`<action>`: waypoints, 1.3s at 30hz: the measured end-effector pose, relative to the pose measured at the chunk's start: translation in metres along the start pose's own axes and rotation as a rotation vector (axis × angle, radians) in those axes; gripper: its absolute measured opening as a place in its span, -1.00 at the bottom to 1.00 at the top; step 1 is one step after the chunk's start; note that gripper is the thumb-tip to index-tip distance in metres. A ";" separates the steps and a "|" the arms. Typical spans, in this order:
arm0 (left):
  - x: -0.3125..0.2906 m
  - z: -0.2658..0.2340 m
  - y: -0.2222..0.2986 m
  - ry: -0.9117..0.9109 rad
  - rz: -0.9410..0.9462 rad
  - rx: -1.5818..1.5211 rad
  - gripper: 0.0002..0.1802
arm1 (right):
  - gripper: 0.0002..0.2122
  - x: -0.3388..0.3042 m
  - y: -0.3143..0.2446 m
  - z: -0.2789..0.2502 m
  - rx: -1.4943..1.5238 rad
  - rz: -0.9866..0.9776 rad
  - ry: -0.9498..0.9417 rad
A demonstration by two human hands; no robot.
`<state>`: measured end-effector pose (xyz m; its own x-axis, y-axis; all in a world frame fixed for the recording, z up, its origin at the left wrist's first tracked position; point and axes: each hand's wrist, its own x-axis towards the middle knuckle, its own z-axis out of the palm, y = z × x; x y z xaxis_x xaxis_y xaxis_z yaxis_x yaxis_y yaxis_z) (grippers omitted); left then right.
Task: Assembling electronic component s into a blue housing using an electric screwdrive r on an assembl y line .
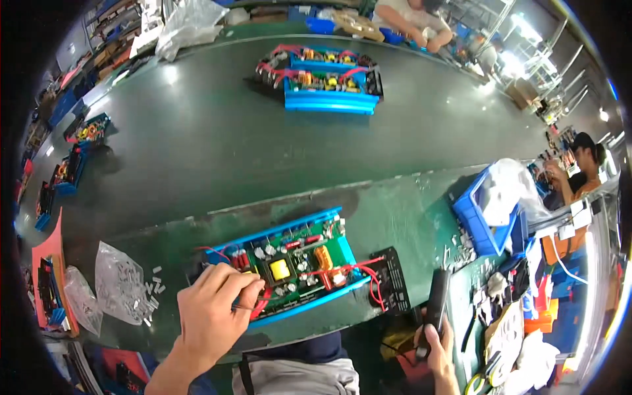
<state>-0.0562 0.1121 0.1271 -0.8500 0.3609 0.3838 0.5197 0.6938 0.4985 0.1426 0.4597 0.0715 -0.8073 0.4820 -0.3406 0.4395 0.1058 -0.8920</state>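
A blue open-topped metal case (296, 315) lies in front of me with a green circuit board inside. The board carries a yellow-topped transformer (280, 268), capacitors and coils. Red wires (352, 268) run from it to a black end panel (393, 280) lying at its right. Over the board's left end, my left hand (214, 309) is closed in a pinch; a thin dark piece shows by its fingertips, too small to name. At the table's near edge, my right hand (438, 349) grips a long black handheld tool (437, 296), tilted upward, apart from the case.
Plastic bags (120, 283) with small clear pieces lie at left. A blue bin (484, 220) holding white plastic stands at right, with loose bits beside it. Two similar blue units (331, 100) sit on the far surface, others (69, 170) at far left. Other people work beyond.
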 end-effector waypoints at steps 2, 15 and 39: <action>0.005 -0.009 -0.004 0.035 0.021 0.007 -0.90 | -0.43 0.024 -0.030 -0.007 -0.357 0.102 0.086; -0.105 -0.017 -0.111 0.373 -0.630 0.042 -0.85 | -0.73 0.307 -0.188 0.137 -0.933 -1.275 -0.052; -0.139 0.003 -0.128 0.207 -0.667 0.329 -0.77 | -0.65 0.385 -0.280 0.151 -1.314 -1.253 -0.258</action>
<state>-0.0047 -0.0253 0.0076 -0.9238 -0.3006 0.2370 -0.1772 0.8846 0.4314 -0.3511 0.4843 0.1451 -0.8427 -0.5249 0.1197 -0.5139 0.8506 0.1117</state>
